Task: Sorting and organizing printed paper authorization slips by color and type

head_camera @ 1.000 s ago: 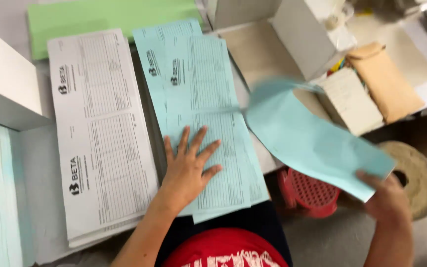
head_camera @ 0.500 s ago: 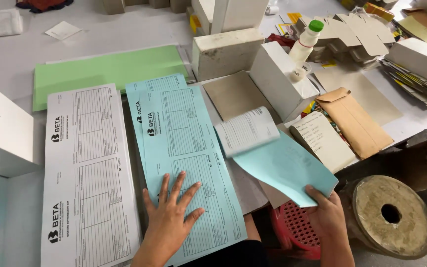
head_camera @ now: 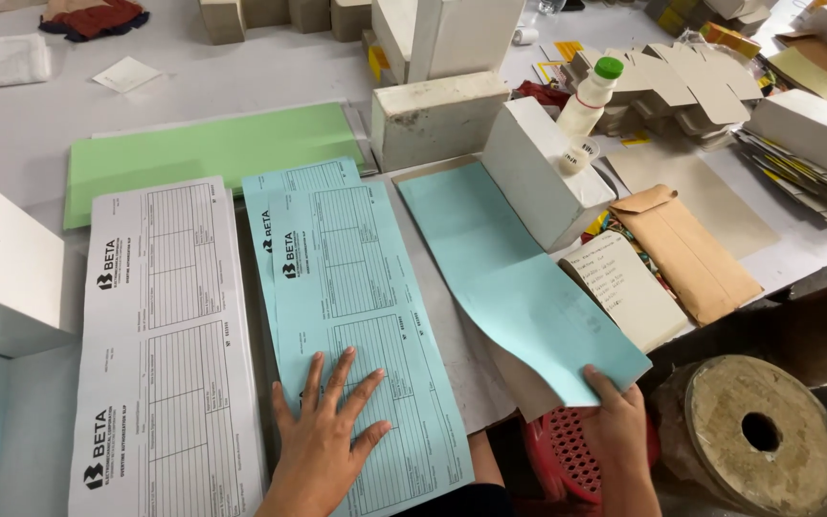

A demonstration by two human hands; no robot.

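Here, left hand (head_camera: pixel 325 433) spread flat, fingers wide, pressing down the stack of thin pale-blue printed paper forms (head_camera: pixel 356 316) on the grey bench (head_camera: pixel 31 124), likely to keep the slippery sheets from sliding. Right hand (head_camera: pixel 616 431) pinching the near corner of a plain pale-blue sheet (head_camera: pixel 519 287), laid smooth and limp just right of the stack. Alongside, left: matt white printed forms (head_camera: pixel 160 345); beyond: light-green paper sheets (head_camera: pixel 203 148).

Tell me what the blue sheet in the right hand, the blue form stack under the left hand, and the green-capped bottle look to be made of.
Blue sheet: thin matte paper; it sags and curves from the right hand.
Blue form stack: printed matte paper, lying flat under the left hand.
Bottle: probably plastic, whitish with a slight sheen and a green cap.
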